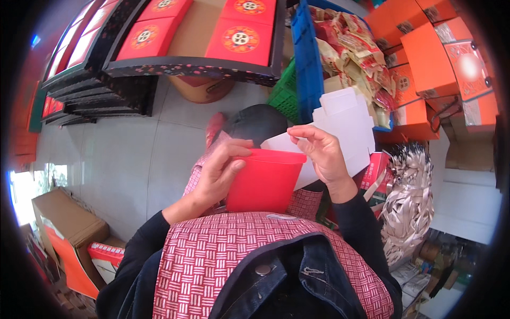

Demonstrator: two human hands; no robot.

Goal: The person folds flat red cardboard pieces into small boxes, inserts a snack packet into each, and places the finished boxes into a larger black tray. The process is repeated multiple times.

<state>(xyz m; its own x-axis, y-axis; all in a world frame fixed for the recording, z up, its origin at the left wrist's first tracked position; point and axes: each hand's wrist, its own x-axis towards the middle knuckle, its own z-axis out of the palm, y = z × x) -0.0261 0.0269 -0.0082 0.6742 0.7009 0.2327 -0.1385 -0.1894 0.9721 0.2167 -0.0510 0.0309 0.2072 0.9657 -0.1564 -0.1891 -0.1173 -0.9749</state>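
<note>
A red open-topped box (264, 181) with a smooth surface rests on my lap against the apron. My left hand (220, 173) grips it at its upper left edge, fingers over the rim and thumb on the near face. My right hand (323, 157) hovers by the upper right corner of the box, thumb and fingers slightly apart with nothing seen between them. Behind the box and under the right hand lies a flat white die-cut card sheet (348, 119) with tabs. The inside of the box is hidden from this angle.
Red gift boxes (241, 37) sit on a black rack at the top. A blue crate (308, 58) holds packaged bags (353, 58); orange boxes (427, 58) are stacked at right. Below them hangs a bundle of pale ribbons (409, 202). A cardboard carton (71, 218) stands at lower left.
</note>
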